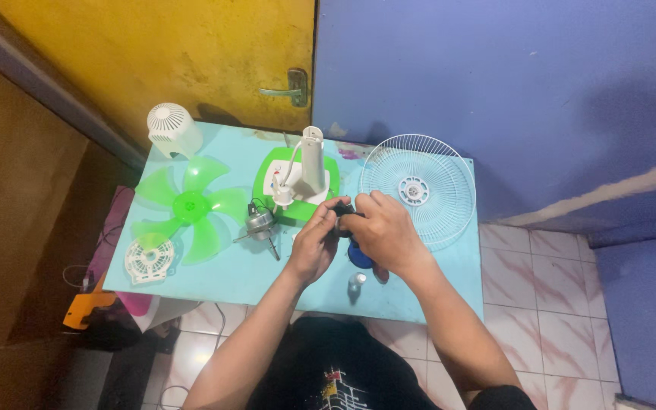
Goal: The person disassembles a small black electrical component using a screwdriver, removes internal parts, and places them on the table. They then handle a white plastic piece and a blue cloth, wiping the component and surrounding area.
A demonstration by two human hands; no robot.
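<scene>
Both my hands meet over the middle of a light blue table [229, 281]. My left hand [314, 243] and my right hand [385, 231] together pinch a small black part [343, 210] between their fingertips. Just left of them lies a metal fan motor [260, 222] with its shaft and wires. Behind the hands stands a green and white fan base [271, 171] with a white upright column [313, 159]. A blue object [358, 258] shows under my right hand, mostly hidden.
A green fan blade [191, 206] lies at the left, with a white round plastic cover [148, 262] near it and a white motor housing [172, 129] at the back corner. A white wire fan guard [417, 190] rests at the right. A small bottle [356, 282] stands near the front edge.
</scene>
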